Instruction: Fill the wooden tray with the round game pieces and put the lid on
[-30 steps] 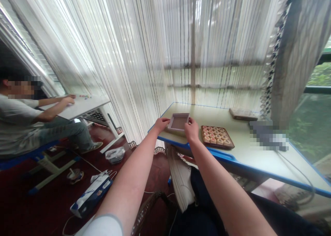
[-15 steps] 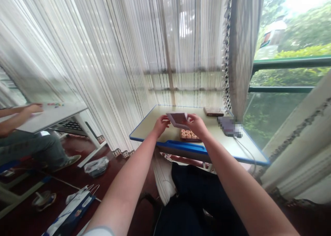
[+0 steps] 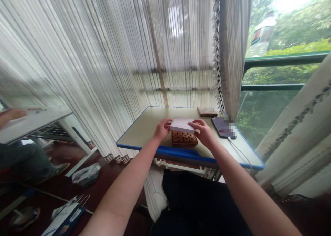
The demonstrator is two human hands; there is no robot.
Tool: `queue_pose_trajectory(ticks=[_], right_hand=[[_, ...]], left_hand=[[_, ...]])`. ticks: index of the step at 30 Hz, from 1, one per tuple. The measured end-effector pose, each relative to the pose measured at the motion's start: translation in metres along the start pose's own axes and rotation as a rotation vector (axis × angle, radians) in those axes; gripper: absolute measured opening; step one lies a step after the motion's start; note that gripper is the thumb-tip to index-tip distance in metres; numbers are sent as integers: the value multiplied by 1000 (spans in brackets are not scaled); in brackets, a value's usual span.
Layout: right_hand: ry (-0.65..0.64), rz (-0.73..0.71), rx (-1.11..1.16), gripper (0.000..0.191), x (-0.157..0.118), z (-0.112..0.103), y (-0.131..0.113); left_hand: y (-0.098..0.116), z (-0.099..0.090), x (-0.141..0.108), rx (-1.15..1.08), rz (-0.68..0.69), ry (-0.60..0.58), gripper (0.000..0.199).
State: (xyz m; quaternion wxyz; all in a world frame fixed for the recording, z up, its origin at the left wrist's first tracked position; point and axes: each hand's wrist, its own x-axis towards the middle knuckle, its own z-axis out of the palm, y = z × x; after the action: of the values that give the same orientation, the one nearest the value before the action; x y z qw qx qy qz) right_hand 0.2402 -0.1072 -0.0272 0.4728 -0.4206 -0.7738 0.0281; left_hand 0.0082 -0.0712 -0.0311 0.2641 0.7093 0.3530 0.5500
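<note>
My left hand [image 3: 163, 129] and my right hand [image 3: 205, 131] hold a pale, shallow box lid [image 3: 182, 124] by its two ends, fingers closed on its edges. The lid lies roughly level over the back part of a small reddish-brown box [image 3: 184, 145]. Rows of round wooden pieces [image 3: 183, 136], with marks like Chinese chess pieces, show in the box in front of the lid. Whether the lid touches the box I cannot tell. The box rests near the front edge of a blue-edged desk [image 3: 139, 129].
At the desk's back right lies a flat brown box [image 3: 207, 111]. A phone [image 3: 219, 127] with a white cable [image 3: 241, 151] lies at the right. Curtains [image 3: 165, 56] hang behind. To the left, a co-worker's hand [image 3: 16, 114] is over another table [image 3: 38, 124]; bags [image 3: 86, 174] lie on the floor.
The lid has turned from tilted, its brownish inside showing, to nearly level and lower over the box. Both hands moved with it. The head view has shifted slightly to the right.
</note>
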Motion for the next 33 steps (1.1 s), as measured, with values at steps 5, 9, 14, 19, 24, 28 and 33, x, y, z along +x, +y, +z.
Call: queue_pose_trajectory(ticks=[5, 9, 14, 19, 24, 28, 33], right_hand=[[-27, 46, 27, 49, -15, 2, 8], [-49, 63, 39, 51, -21, -2, 10], [-122, 134, 46, 47, -24, -2, 12], [-138, 100, 32, 46, -24, -1, 11], [-141, 88, 28, 44, -24, -3, 8], [-165, 76, 17, 46, -24, -4, 5], [-191, 39, -4, 45, -25, -4, 4]], left_hand=[[0, 2, -11, 68, 48, -27, 23], [1, 2, -17, 52, 61, -76, 21], [2, 3, -19, 70, 101, -98, 20], [5, 1, -20, 162, 73, -92, 19], [11, -2, -24, 206, 109, -129, 20], [12, -3, -25, 218, 153, -148, 21], [9, -4, -25, 276, 192, -146, 23]])
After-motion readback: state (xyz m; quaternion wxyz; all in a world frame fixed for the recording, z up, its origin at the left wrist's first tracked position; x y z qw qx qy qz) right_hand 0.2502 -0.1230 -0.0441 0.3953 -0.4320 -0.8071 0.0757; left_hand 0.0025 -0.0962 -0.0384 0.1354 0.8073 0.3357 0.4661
